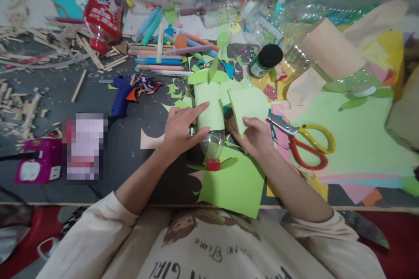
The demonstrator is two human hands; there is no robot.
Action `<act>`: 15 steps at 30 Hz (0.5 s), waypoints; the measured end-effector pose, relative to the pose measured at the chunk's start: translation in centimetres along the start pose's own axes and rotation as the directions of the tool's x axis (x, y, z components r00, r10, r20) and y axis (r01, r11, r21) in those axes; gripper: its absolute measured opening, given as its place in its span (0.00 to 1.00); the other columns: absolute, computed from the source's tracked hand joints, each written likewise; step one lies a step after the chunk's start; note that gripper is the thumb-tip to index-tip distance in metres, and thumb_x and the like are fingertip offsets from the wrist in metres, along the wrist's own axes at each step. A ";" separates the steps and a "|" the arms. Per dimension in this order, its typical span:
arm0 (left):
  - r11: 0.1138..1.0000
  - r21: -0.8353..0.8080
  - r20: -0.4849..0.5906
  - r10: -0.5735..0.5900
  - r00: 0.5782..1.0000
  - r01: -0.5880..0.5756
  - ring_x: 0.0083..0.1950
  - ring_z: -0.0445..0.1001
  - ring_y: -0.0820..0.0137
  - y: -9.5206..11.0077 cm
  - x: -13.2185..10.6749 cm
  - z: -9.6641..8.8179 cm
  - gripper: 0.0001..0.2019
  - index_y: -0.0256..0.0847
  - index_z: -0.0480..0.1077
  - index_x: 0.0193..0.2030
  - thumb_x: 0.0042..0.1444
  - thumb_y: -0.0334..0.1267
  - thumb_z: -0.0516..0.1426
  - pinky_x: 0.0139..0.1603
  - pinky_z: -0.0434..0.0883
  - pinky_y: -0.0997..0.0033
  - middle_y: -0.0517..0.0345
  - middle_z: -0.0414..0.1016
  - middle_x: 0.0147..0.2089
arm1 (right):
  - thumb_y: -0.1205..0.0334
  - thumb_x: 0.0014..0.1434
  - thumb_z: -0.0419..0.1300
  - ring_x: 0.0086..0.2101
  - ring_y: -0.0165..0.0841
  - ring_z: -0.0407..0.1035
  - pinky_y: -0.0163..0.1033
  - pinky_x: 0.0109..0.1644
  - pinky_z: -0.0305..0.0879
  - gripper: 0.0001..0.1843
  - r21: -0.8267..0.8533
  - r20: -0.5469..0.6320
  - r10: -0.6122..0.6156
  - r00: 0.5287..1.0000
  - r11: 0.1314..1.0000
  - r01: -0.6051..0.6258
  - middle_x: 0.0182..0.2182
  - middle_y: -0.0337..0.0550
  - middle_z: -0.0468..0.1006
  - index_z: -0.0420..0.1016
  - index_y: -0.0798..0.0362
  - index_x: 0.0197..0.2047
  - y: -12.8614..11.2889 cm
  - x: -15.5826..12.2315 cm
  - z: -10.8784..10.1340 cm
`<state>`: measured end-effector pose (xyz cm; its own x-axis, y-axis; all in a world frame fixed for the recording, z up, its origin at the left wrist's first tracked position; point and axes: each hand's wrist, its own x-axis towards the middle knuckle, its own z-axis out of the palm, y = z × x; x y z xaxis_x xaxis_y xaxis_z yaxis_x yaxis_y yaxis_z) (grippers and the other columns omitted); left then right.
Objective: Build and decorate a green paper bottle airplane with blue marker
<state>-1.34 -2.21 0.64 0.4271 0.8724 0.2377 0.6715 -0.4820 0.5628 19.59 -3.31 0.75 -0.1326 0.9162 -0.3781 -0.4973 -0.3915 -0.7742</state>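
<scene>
A clear plastic bottle (pixel 214 144) with a red cap lies on the table, cap towards me. Pale green paper (pixel 209 113) wraps its body, and a brighter green paper strip with a leaf shape sits at its far end. My left hand (pixel 181 128) grips the bottle from the left, index finger and thumb lying across it, the other fingers curled at its side. Between the thumb and fingers of my right hand (pixel 257 137) is a pale green paper piece (pixel 250 104) with a rounded edge, right beside the bottle. Some right fingers are hidden behind the paper.
Scissors (pixel 310 146) with red and yellow handles lie right of my right hand. A blue glue gun (pixel 122 96) and a phone (pixel 87 146) are on the left. Green paper (pixel 232 183) lies in front, a black-lidded jar (pixel 266 61) behind, with markers, wood sticks and paper scraps around.
</scene>
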 end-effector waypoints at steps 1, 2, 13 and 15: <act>1.000 0.001 0.003 -0.013 1.000 0.013 0.36 0.69 0.65 -0.1 0.0 0.0 0.29 0.40 0.67 0.64 0.66 0.55 0.46 0.46 0.60 0.63 0.57 0.75 0.34 | 0.59 0.42 0.65 0.19 0.27 0.58 0.35 0.26 0.62 0.09 -0.002 0.004 -0.003 1.000 1.000 0.003 0.14 0.34 0.65 0.71 0.48 0.15 0.0 -0.1 0.1; 1.000 0.001 0.006 -0.022 1.000 0.022 0.36 0.69 0.65 -0.2 0.1 0.0 0.30 0.40 0.66 0.65 0.65 0.57 0.46 0.47 0.60 0.63 0.56 0.74 0.34 | 0.59 0.42 0.65 0.19 0.27 0.59 0.35 0.26 0.63 0.09 -0.006 0.011 -0.005 1.000 1.000 0.005 0.13 0.34 0.65 0.71 0.48 0.15 0.1 -0.1 0.1; 0.995 -0.060 0.029 -0.074 0.997 0.076 0.30 0.64 0.70 -0.3 0.2 -0.1 0.29 0.40 0.67 0.65 0.62 0.53 0.52 0.49 0.63 0.64 0.63 0.71 0.28 | 0.57 0.41 0.66 0.20 0.30 0.64 0.38 0.27 0.67 0.07 -0.021 0.005 0.028 1.000 0.999 -0.028 0.17 0.35 0.70 0.73 0.49 0.21 0.3 -0.2 0.2; 0.995 -0.061 0.018 -0.084 0.996 0.084 0.29 0.62 0.70 -0.2 0.2 -0.1 0.28 0.40 0.68 0.64 0.61 0.51 0.52 0.49 0.63 0.64 0.64 0.70 0.26 | 0.58 0.39 0.65 0.22 0.32 0.67 0.39 0.28 0.68 0.07 -0.015 -0.018 0.041 0.999 0.999 -0.041 0.18 0.35 0.72 0.75 0.49 0.26 0.4 -0.2 0.4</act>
<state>-1.43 -1.92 0.69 0.3804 0.9080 0.1754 0.6672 -0.4008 0.6279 19.12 -3.58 0.72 -0.1371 0.8977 -0.4188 -0.4782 -0.4302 -0.7656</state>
